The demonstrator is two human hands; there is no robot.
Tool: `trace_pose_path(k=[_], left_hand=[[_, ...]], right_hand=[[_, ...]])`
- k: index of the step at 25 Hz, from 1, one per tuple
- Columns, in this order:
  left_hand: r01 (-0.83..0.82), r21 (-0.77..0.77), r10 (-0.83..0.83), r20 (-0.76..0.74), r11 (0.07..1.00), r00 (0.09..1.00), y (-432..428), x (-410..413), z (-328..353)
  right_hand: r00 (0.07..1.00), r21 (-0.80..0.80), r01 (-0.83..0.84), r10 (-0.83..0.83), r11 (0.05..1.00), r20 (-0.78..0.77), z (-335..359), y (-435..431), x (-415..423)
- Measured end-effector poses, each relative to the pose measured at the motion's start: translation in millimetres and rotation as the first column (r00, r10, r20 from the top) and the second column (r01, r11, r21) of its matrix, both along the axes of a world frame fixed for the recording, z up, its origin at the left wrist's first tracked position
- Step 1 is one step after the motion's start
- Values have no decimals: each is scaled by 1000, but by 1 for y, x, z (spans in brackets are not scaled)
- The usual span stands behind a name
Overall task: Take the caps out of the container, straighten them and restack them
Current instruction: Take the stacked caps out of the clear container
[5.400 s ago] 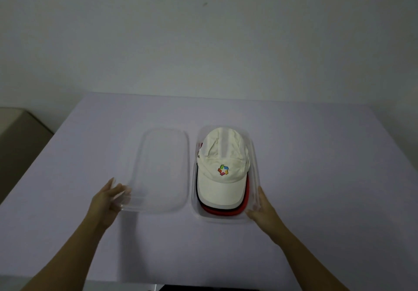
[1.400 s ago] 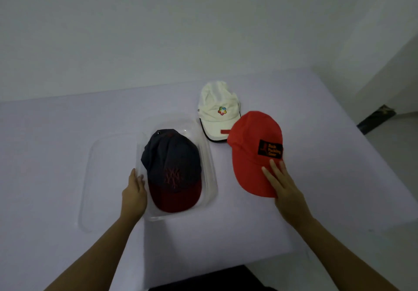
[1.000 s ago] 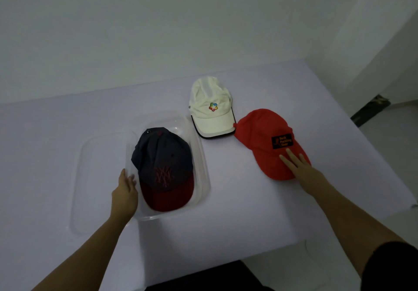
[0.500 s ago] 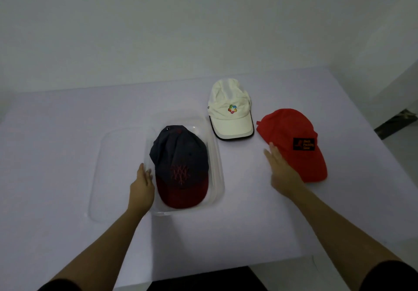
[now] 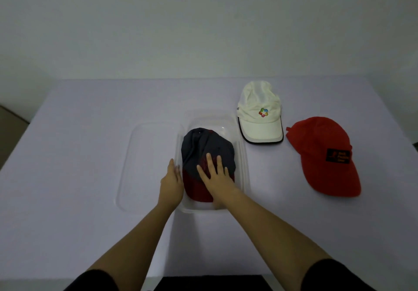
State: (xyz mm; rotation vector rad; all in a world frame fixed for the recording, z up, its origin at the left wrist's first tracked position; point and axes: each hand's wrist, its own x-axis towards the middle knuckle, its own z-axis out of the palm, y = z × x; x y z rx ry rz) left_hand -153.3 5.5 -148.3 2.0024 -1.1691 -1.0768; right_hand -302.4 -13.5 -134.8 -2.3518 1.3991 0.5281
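A dark navy cap with a red brim (image 5: 204,148) lies in the clear plastic container (image 5: 243,155) at the table's middle. My right hand (image 5: 216,174) rests flat on that cap with fingers spread over the crown and brim. My left hand (image 5: 172,181) lies against the container's left wall, fingers straight. A white cap with a coloured logo (image 5: 260,114) sits on the table behind and right of the container. A red cap with a black patch (image 5: 323,155) lies further right.
The container's clear lid (image 5: 149,164) lies flat on the table just left of the container. The table (image 5: 79,155) is covered in pale lilac cloth and backs onto a plain wall. Its right edge runs close to the red cap.
My right hand left the red cap on the right and moved left onto the navy cap in the container. The left hand stayed at the container's left wall.
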Motion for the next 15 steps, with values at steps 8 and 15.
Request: trace_pose_path(k=[8, 15], left_hand=[[57, 38, -57, -10, 998, 998, -1, 3, 42], [-83, -96, -1, -661, 992, 750, -17, -38, 155]], right_hand=[[818, -47, 347, -278, 937, 504, 35, 15, -21], [835, -567, 457, -109, 685, 540, 80, 52, -24]])
